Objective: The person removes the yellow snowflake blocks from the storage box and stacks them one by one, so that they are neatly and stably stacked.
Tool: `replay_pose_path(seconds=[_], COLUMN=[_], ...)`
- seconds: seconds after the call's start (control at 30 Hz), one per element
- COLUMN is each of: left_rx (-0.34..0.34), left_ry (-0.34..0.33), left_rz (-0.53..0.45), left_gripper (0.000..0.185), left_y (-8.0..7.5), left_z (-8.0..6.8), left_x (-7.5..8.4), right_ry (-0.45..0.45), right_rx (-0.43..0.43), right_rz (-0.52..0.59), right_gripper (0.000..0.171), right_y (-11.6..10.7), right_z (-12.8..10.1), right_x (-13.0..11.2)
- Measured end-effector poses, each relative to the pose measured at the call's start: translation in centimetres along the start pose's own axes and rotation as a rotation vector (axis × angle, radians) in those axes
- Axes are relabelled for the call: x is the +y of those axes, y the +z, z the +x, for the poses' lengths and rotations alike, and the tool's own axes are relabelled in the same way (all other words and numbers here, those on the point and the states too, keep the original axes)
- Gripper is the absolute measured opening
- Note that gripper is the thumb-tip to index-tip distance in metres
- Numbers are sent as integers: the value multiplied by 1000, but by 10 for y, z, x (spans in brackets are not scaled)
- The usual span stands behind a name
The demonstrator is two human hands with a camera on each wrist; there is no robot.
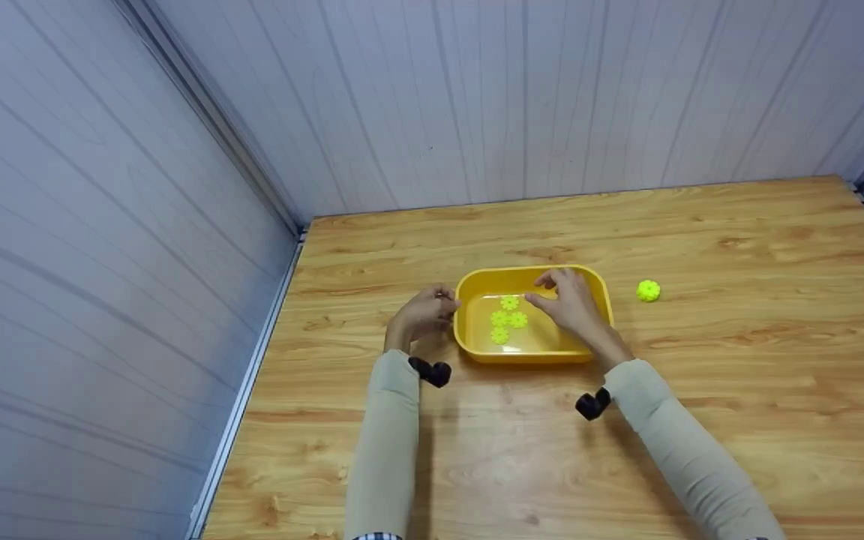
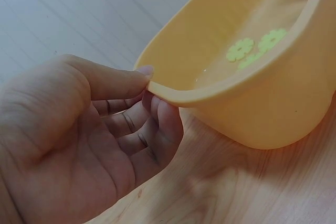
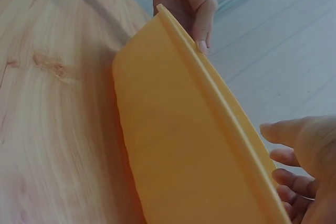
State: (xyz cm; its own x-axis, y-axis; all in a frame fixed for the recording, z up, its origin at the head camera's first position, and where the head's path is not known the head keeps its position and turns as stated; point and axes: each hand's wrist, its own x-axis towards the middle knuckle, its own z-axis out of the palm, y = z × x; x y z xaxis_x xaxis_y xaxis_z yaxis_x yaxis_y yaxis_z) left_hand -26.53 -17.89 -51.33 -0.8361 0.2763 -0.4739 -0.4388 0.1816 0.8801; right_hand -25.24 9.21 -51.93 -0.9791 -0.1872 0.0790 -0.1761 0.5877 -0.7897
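A yellow plastic basin (image 1: 534, 358) stands on the wooden table. My left hand (image 1: 424, 313) pinches its left rim between thumb and fingers, plain in the left wrist view. Several flat neon-yellow flower-shaped pieces (image 1: 517, 320) lie on the basin's floor, toward its left half. Over the basin's right half is my right hand (image 1: 568, 304), thumb and forefinger apart, with nothing visible between them. In the right wrist view, the basin's side wall (image 3: 178, 124) hides the flower pieces, and the right fingers (image 3: 286, 132) hover by the rim.
Right of the basin, a neon-yellow flower-shaped piece (image 1: 648, 290) lies on the wooden table (image 1: 507, 465). A pale panelled wall (image 1: 477, 105) rises behind the table, and another (image 1: 102, 300) on the left. Each wrist bears a small black device (image 1: 592, 405).
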Motion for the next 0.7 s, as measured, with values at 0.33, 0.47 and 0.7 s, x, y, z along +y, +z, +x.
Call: replay_pose_path(seconds=[0.33,0.47,0.7], left_rx=[7,11,17], left_ry=[-13,-11,-10], left_rz=[2,12,25], left_gripper=[10,11,11], left_y=[-1,-1,-1], left_z=[1,1,3], left_x=[0,0,-1], right_ry=[34,19,22], right_rx=[-104,-129,-168], right_rz=[-95,-137,-219], right_gripper=[33,31,30], right_y=[10,15,20], right_z=[2,1,1], right_x=[6,7,6])
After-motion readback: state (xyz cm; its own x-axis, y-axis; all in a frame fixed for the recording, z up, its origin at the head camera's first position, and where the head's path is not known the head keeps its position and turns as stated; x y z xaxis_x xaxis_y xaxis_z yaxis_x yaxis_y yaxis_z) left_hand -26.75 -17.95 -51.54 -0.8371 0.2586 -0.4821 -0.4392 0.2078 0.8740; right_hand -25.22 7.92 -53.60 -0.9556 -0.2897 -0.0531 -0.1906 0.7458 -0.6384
